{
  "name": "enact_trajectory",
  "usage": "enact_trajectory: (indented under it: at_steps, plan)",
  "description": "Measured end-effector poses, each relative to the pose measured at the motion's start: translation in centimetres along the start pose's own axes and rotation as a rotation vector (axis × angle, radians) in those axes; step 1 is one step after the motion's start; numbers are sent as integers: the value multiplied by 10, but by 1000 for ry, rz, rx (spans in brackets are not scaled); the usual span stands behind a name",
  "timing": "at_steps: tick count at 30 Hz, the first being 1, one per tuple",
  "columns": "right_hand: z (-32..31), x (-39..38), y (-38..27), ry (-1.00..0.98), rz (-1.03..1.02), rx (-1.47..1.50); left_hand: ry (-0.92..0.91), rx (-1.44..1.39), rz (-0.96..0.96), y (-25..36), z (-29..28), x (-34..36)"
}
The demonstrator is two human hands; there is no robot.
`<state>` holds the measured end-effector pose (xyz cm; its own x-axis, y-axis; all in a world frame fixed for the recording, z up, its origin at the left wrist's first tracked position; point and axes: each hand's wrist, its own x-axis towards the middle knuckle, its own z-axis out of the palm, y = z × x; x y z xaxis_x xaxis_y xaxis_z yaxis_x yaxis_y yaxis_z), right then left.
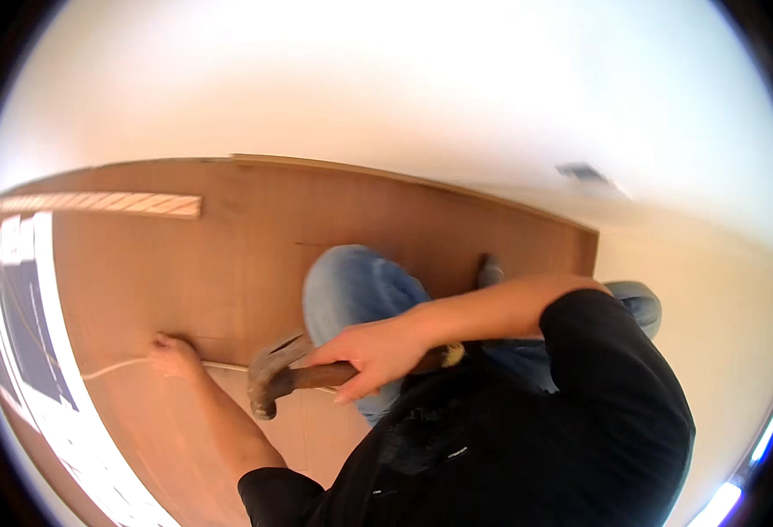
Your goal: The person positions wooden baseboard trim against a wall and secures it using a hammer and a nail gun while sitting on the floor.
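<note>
My right hand (364,351) grips a claw hammer (307,378) by its wooden handle, with the metal head to the left over my jeans-clad knee (338,281). At the left, my left hand (174,356) is down on the brown wooden surface (123,281), its fingers closed on a thin pale cord (105,371). The cord runs across that surface from the left and passes behind the hammer.
A pale striped strip (97,205) lies near the upper left. Beyond the brown surface rises a white wall (386,97), with a small dark fixture (584,171). A bright white-framed opening (44,307) is at the left. My shoe (490,268) shows behind my arm.
</note>
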<state>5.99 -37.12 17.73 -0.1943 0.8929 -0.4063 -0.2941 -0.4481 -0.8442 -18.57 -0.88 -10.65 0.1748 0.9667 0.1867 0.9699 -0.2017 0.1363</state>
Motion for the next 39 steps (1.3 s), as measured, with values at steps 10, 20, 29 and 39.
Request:
enact_trajectory:
  at_steps: [10, 20, 29, 39]
  plan:
    - [72, -206, 84, 286, -312, -316, -6, 85, -23, 15, -14, -53]
    - [116, -329, 127, 807, -458, 100, -723, -344, 846, 49, -65, -238]
    - [125, -400, 133, 1147, -562, -44, -817, -192, 916, -116, -158, -343]
    - [28, -509, 185, 1903, -538, -526, -888, -468, 717, -12, -177, -265]
